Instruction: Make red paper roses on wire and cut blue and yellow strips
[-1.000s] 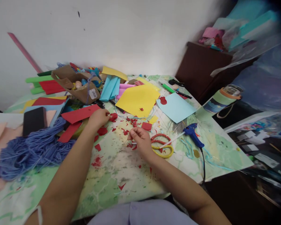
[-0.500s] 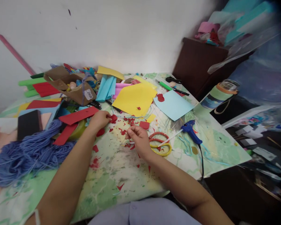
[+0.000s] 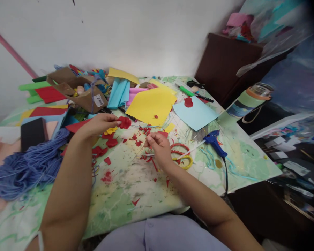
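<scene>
My left hand [image 3: 101, 124] pinches a red paper flower [image 3: 125, 122] by its edge, lifted above the table. Red flower shapes [image 3: 111, 143] and a yellow one [image 3: 110, 130] lie below that hand. To the right, my right hand [image 3: 158, 146] is closed, thumb against fingers, over scattered red scraps [image 3: 138, 143]; what is between the fingertips is too small to make out. Just beside it rest scissors [image 3: 187, 162] with red and yellow handles, partly hidden by the hand. A blue glue gun [image 3: 216, 143] with a white glue stick lies farther right.
Blue yarn [image 3: 28, 170], a black block [image 3: 34, 134] and coloured paper sheets fill the left side. Behind stand a cardboard box [image 3: 87, 101] and a yellow sheet [image 3: 151, 104]. A light blue sheet [image 3: 196, 115] bears another red flower. A bottle [image 3: 247, 103] stands at the right edge.
My left hand has risen and moved slightly left, the red flower now showing more fully in its fingers. The right hand has shifted slightly up and right, still pinched. The view has tilted slightly.
</scene>
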Tool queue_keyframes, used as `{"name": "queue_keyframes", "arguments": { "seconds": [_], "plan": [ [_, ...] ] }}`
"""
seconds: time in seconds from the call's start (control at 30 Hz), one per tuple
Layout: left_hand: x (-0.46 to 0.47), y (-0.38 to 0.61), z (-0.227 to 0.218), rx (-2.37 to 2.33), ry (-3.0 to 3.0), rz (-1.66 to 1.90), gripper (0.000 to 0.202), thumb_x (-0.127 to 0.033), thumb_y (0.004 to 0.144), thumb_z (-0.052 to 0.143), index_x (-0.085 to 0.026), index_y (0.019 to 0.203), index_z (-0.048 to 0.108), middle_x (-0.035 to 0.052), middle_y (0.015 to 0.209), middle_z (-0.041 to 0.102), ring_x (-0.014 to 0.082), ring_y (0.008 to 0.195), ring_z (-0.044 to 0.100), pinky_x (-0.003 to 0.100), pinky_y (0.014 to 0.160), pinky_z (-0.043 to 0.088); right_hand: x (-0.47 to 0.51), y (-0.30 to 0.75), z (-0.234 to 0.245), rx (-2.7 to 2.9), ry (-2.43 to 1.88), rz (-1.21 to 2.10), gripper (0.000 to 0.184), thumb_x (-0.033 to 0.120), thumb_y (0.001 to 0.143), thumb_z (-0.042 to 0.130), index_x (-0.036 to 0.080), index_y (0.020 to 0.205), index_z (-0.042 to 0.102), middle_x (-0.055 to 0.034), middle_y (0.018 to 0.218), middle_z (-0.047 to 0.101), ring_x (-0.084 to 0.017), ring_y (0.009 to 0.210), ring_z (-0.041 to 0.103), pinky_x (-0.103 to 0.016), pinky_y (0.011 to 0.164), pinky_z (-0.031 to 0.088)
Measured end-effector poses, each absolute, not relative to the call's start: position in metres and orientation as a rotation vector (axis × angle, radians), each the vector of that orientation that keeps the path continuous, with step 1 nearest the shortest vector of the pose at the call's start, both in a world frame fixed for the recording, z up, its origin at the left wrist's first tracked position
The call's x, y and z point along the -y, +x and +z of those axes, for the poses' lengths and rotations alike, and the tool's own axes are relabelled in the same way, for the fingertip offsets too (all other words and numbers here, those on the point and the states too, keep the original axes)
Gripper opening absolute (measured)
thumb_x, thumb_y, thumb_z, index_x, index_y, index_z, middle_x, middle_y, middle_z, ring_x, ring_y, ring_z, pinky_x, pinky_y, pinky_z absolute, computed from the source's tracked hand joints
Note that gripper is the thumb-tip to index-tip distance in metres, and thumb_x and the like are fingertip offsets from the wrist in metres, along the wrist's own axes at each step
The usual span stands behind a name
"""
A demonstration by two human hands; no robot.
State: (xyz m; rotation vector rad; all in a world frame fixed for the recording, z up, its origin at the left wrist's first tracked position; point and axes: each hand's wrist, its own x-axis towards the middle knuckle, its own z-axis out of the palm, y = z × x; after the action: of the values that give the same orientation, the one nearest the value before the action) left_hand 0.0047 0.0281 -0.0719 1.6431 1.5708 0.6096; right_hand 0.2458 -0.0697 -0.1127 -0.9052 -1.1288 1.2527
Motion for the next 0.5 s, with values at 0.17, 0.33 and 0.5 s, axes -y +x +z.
{"name": "queue_keyframes", "arguments": {
  "seconds": [0.17,0.33,0.5],
  "plan": [
    [-0.026,0.03,-0.083,-1.373,1.884,0.129,0.025,-0.046,0.062,0.069,-0.021,0.065,0.071,0.0029,0.067,0.066,0.0181,0.065,0.055,0.026,0.06,0.041,0.062,0.256,-0.108,1.103,-0.926,1.097,0.022,0.038,0.085,0.06,0.02,0.074,0.058,0.0009,0.066,0.063,-0.013,0.065,0.058,-0.028,0.068,0.048],
    [-0.026,0.048,-0.094,-1.298,1.964,-0.081,0.023,-0.036,0.059,0.067,-0.02,0.074,0.074,0.0041,0.075,0.071,0.0197,0.071,0.06,0.026,0.066,0.042,0.053,0.263,-0.112,1.053,-0.957,0.976,0.018,0.036,0.086,0.059,0.02,0.077,0.059,0.0018,0.065,0.062,-0.013,0.064,0.057,-0.027,0.068,0.047],
    [-0.026,0.04,-0.083,-1.33,2.038,-0.151,0.048,-0.046,0.067,0.059,-0.019,0.106,0.07,0.0058,0.092,0.073,0.0215,0.081,0.064,0.027,0.07,0.045,0.051,0.266,-0.116,1.086,-0.952,0.854,0.019,0.035,0.088,0.059,0.02,0.076,0.06,0.0017,0.067,0.063,-0.013,0.066,0.058,-0.028,0.07,0.046]
  ]
}}
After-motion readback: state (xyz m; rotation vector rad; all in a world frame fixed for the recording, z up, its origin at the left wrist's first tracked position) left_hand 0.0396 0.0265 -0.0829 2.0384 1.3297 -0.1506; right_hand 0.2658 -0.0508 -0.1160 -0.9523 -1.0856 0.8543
